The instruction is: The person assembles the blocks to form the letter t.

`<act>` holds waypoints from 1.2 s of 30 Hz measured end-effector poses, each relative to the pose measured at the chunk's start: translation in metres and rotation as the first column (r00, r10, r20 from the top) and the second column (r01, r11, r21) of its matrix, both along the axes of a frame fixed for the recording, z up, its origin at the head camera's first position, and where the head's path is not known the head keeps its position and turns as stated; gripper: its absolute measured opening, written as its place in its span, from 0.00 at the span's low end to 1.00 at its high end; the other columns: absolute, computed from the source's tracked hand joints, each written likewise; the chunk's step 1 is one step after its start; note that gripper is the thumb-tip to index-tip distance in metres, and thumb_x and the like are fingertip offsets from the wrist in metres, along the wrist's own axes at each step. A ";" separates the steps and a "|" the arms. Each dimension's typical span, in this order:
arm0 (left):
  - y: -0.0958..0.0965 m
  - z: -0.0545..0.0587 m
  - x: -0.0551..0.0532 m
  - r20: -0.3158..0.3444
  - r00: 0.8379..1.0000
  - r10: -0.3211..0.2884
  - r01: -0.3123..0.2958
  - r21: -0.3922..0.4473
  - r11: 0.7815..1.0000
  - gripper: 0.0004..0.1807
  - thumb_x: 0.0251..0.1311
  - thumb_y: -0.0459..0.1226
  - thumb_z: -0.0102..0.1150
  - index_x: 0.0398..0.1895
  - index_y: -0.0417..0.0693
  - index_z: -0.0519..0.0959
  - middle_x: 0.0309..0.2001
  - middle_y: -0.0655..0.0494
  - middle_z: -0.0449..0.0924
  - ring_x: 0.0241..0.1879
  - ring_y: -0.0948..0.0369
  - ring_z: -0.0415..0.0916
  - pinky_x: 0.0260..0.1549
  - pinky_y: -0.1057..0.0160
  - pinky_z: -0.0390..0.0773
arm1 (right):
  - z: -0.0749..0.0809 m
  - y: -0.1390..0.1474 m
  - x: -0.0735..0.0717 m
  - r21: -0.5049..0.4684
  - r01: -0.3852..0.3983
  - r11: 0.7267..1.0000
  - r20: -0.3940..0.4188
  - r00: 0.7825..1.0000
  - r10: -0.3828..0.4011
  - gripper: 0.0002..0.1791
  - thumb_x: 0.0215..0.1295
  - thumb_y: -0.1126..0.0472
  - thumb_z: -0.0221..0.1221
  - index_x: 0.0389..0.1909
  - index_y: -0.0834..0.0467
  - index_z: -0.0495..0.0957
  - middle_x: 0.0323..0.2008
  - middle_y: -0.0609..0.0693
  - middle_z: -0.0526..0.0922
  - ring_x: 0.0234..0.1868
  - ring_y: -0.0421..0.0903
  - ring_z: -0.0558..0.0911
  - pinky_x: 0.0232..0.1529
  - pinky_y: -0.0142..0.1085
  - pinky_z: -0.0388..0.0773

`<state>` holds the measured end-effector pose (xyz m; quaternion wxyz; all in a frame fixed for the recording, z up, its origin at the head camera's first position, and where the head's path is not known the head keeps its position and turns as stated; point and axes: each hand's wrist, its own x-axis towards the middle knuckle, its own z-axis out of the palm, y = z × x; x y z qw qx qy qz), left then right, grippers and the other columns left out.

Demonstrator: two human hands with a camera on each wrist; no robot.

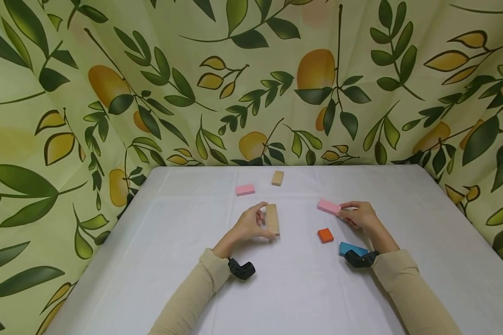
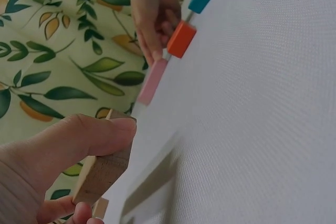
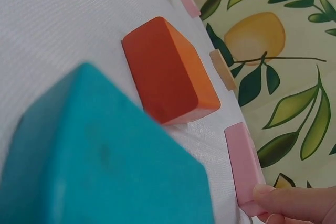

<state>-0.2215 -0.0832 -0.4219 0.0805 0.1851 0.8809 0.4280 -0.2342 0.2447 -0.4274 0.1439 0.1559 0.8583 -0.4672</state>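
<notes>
My left hand [image 1: 249, 224] grips a long plain wooden block [image 1: 272, 219] by its two ends, thumb at the near one. In the left wrist view that wooden block [image 2: 105, 174] is raised off the cloth, its shadow beside it. On the right, my right hand [image 1: 360, 215] pinches the right end of a pink block [image 1: 329, 207] between thumb and fingers. The pink block [image 3: 244, 166] lies along the white cloth. Nearer to me are an orange block [image 1: 325, 235] and a blue block [image 1: 352, 249], the latter partly hidden behind the wrist camera.
Toward the back of the white-covered table [image 1: 172, 242] lie a second pink block [image 1: 245, 190] and a smaller wooden block [image 1: 277, 178]. A leaf-and-fruit patterned curtain [image 1: 251, 83] hangs behind the table and along its sides.
</notes>
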 end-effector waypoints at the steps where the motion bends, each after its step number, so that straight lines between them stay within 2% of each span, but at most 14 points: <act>1: 0.001 0.000 0.000 0.001 1.000 -0.003 0.003 -0.001 1.000 0.50 0.32 0.34 0.80 0.65 0.38 0.67 0.32 0.48 0.73 0.26 0.68 0.63 0.28 0.75 0.64 | 0.000 0.000 0.000 0.001 0.001 1.000 0.001 1.000 -0.001 0.30 0.64 0.57 0.60 0.64 0.66 0.68 0.21 0.44 0.73 0.22 0.40 0.69 0.23 0.29 0.68; 9: 0.008 -0.003 -0.002 -0.005 1.000 -0.025 0.024 -0.004 1.000 0.50 0.32 0.34 0.80 0.65 0.36 0.66 0.31 0.47 0.73 0.26 0.67 0.63 0.27 0.74 0.64 | 0.000 0.000 -0.001 0.008 -0.001 1.000 -0.002 1.000 0.001 0.30 0.64 0.57 0.60 0.64 0.66 0.68 0.21 0.44 0.72 0.21 0.39 0.69 0.23 0.29 0.67; 13: 0.011 -0.005 -0.003 -0.006 0.999 -0.034 0.034 -0.033 0.999 0.50 0.33 0.35 0.80 0.66 0.37 0.67 0.31 0.49 0.73 0.26 0.67 0.63 0.27 0.75 0.64 | -0.001 0.000 -0.001 0.006 -0.004 1.000 -0.001 1.000 0.004 0.30 0.64 0.57 0.60 0.64 0.65 0.68 0.22 0.44 0.72 0.22 0.39 0.69 0.23 0.29 0.68; 27: 0.021 -0.005 -0.004 0.029 1.000 -0.008 0.012 -0.133 0.991 0.51 0.32 0.39 0.81 0.66 0.43 0.67 0.32 0.54 0.70 0.29 0.65 0.62 0.29 0.72 0.61 | -0.001 0.001 0.000 -0.002 -0.004 1.000 -0.007 1.000 0.004 0.29 0.64 0.57 0.60 0.64 0.66 0.68 0.21 0.44 0.73 0.22 0.39 0.69 0.23 0.29 0.68; 36: 0.023 -0.005 -0.006 0.033 0.999 0.010 -0.003 -0.192 0.981 0.51 0.32 0.41 0.81 0.67 0.44 0.68 0.33 0.54 0.70 0.31 0.64 0.62 0.28 0.72 0.60 | 0.001 0.001 0.001 -0.002 -0.017 1.000 -0.009 1.000 0.017 0.30 0.64 0.57 0.60 0.64 0.65 0.68 0.20 0.44 0.73 0.22 0.40 0.69 0.23 0.29 0.67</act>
